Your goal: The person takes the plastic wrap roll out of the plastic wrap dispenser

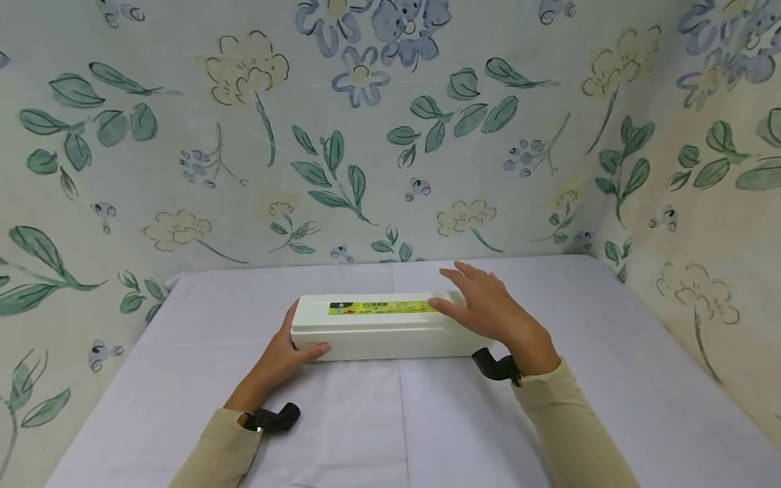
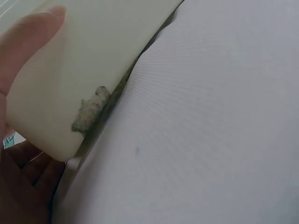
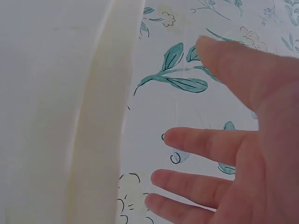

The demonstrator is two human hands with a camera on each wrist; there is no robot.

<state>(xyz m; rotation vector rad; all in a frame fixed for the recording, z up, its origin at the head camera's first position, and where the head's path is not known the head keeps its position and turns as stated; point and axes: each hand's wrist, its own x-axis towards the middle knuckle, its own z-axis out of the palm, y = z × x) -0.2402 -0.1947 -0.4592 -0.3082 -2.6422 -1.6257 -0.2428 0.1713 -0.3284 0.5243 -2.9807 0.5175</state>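
A long white cling film box [image 1: 384, 342] lies across the white cloth, with a yellow-green label [image 1: 384, 308] on its top. My left hand [image 1: 277, 359] grips its left end, thumb along the front face and the other fingers round the end. In the left wrist view a rough greyish patch [image 2: 91, 112] marks the box near its lower corner. Over the right end hovers my right hand [image 1: 488, 308], fingers straight and spread. The right wrist view shows nothing between that hand's thumb and fingers [image 3: 205, 144], with the box's pale edge [image 3: 100, 116] beside the fingertips.
A white cloth [image 1: 342, 434] covers the table. Floral-patterned fabric [image 1: 378, 169] rises behind the table and along its right side [image 1: 702, 224]. Each wrist wears a black camera mount, at left [image 1: 277, 418] and at right [image 1: 494, 366].
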